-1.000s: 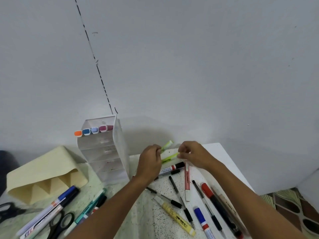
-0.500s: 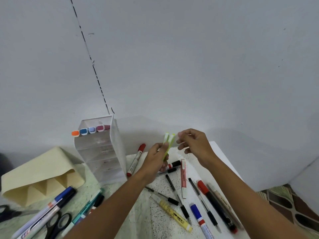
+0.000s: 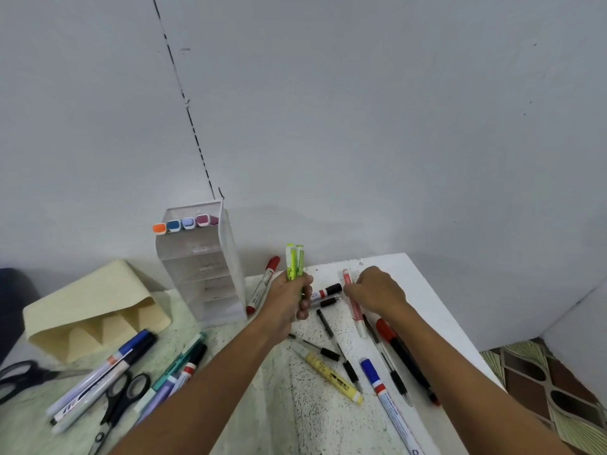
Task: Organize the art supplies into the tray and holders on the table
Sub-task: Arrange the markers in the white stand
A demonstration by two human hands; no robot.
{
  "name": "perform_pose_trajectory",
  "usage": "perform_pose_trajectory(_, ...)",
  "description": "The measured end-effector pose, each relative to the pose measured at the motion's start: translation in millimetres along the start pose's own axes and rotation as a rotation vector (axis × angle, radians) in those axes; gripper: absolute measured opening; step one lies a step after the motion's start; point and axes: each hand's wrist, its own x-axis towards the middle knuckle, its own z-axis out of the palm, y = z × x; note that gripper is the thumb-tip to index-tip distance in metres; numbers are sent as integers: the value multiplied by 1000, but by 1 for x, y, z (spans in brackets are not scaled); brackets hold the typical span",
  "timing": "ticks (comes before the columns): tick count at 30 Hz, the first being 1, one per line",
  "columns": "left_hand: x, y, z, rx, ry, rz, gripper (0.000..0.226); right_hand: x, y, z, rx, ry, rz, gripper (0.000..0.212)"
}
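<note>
- Left hand of mine is fisted round two green highlighters, holding them upright; their caps stick up above my knuckles and their lower ends are hidden inside my fist.
- Right hand reaches down to the pink highlighter, fingertips curled at its upper part; I see it from the back, so I cannot tell whether they pinch it or only touch it.
- That pink highlighter lies flat on the white table, partly covered by my right hand, just right of my left fist.
- Between my two hands lies a marker with a black cap, and below it a thin black pen, both half hidden behind my left fingers.
- A red-capped marker lies left of my left hand, beside the white tiered holder.
- In that holder's top tier sit four markers, showing orange, blue, lilac and maroon ends; what the lower tiers hold is too hazy to tell.
- Left of it sits a cream holder, its openings toward me.
- Near my forearms lie a yellow marker, a blue-capped marker cut off at the bottom edge, a red-and-black marker and several thin black pens.
- At the left edge lie more markers and two black scissors, one pair cut off by the frame; my left arm hides part of the teal and lilac pens.
</note>
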Motion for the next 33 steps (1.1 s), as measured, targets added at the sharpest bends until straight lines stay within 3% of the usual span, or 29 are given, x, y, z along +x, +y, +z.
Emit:
perform_pose_trajectory(2, -6, -1, 1, -14, 16, -7, 9, -5, -1, -4, 259, 64, -75, 27)
perform_pose_trajectory(5, -16, -3, 6, -70, -7, -14, 15, -26, -12, -8, 546, -47, -215, 16)
perform_pose_trajectory(8, -24, -4, 12, -121, -45, -11, 13, -44, -21, -2, 580, -97, -304, 14)
perform_pose_trajectory(12, -33, -4, 10, -144, 43, 6, 8, -60, -25, 1, 612, -54, -306, 12)
perform_pose_trajectory(14, -37, -4, 4, -118, 88, 7, 8, -68, -22, 0, 527, -60, -298, 13)
perform_pose_trajectory(19, -47, -6, -15, -160, 106, -18, 15, -92, -9, 3, -130, -410, -274, 26)
perform_pose_trajectory(23, -57, -10, -24, -278, 60, -78, 17, -107, -14, 13, -405, -378, -290, 33)
perform_pose_trajectory(28, -74, -15, -38, -80, 23, -94, 9, -105, -21, 2, -208, -495, -274, 10)
perform_pose_trajectory(33, -93, -15, -58, 141, -29, 81, 31, -102, -34, -23, 170, -497, -330, 10)
